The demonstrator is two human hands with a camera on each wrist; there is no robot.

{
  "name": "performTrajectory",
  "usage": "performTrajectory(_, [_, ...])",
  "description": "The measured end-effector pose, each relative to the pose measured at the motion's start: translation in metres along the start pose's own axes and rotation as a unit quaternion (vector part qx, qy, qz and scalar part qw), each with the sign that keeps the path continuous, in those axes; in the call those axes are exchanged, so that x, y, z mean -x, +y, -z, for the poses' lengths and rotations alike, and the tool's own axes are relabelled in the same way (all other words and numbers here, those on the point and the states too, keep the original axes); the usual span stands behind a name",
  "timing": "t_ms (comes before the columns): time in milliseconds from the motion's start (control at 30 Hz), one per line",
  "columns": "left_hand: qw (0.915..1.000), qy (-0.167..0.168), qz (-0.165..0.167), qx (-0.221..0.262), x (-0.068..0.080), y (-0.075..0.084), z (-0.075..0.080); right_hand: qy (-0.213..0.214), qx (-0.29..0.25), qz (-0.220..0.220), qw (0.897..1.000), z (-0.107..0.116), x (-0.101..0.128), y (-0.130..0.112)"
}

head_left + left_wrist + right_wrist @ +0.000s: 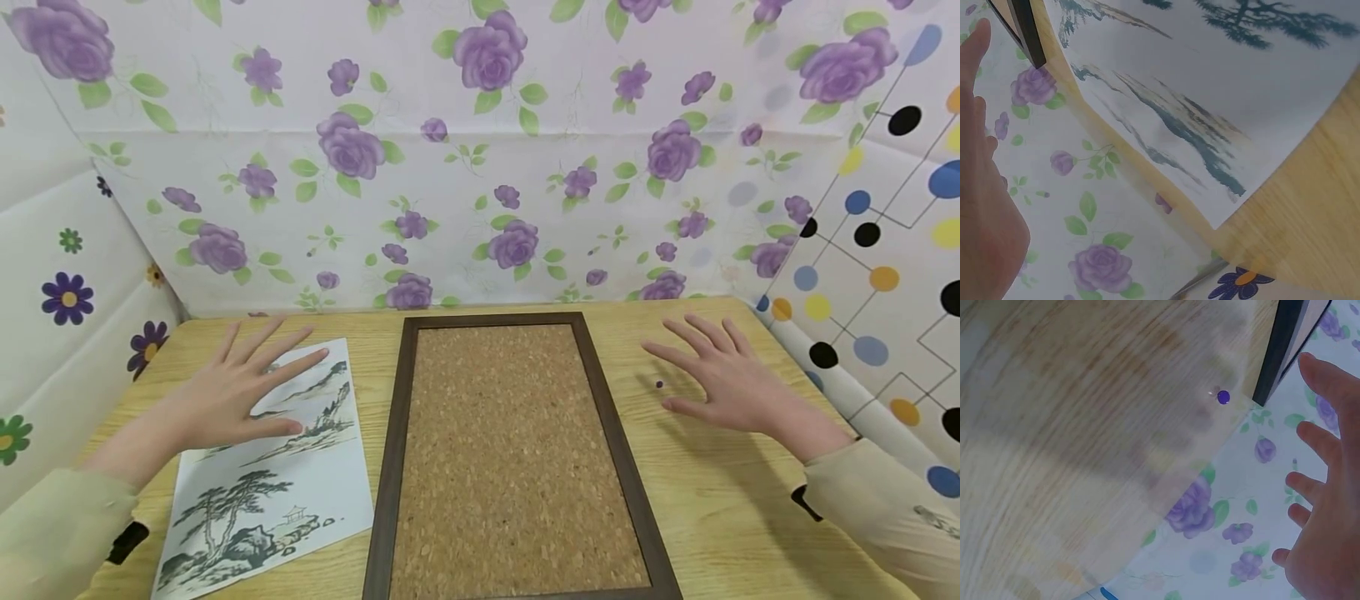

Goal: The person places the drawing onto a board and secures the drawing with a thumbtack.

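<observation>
With fingers spread, my left hand [232, 392] hovers over a paper sheet [262, 500] printed with an ink landscape of pines, rocks and hills. That hand covers part of the picture's left side in the head view. In the middle lies a cork board [517, 450] in a dark brown wooden frame. To its right, my right hand [731, 387] is held above the table with its fingers apart and nothing in it. Close to its thumb in the head view, a small purple round pushpin [1223, 397] lies on the wood, with a clear bit beside it.
The light wooden table [727, 517] meets a wall covering [450, 217] with purple roses at the back. A daisy-patterned sheet [67, 250] stands on the left, and one with coloured dots [885, 325] on the right.
</observation>
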State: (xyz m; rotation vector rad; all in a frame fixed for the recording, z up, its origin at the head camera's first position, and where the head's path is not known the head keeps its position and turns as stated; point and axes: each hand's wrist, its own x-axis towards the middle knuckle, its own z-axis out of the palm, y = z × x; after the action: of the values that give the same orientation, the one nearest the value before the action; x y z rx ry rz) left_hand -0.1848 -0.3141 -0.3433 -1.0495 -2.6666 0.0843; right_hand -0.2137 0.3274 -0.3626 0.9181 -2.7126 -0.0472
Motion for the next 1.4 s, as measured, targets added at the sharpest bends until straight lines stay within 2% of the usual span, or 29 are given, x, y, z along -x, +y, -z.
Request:
performTrajectory(233, [0.9991,-0.016,0.031,0.025,0.014,0.0,-0.005,0.005,-0.011,-0.005,1.0,-0.009,-0.001,0.007])
performTrajectory(500, [0.9976,-0.01,0.058,0.037,0.028,-0.002,-0.006,0.011,-0.024,-0.013,1.0,-0.015,-0.001,0.011])
performTrajectory(700, [0.9977,-0.015,0.062,0.021,0.039,-0.004,-0.009,0.003,-0.025,-0.007,1.0,-0.019,-0.001,0.012])
performTrajectory(833, [0.9978,-0.013,0.062,0.022,0.047,-0.003,-0.011,-0.007,-0.027,-0.01,1.0,-0.023,-0.002,0.012])
performTrajectory(1100, [0.9948,-0.018,0.088,0.048,0.059,-0.002,-0.013,-0.055,-0.045,-0.029,0.997,-0.027,-0.005,0.013])
performTrajectory(1400, [0.9904,-0.019,0.112,0.078,0.074,-0.001,-0.016,-0.072,-0.064,-0.031,0.995,-0.03,-0.007,0.009])
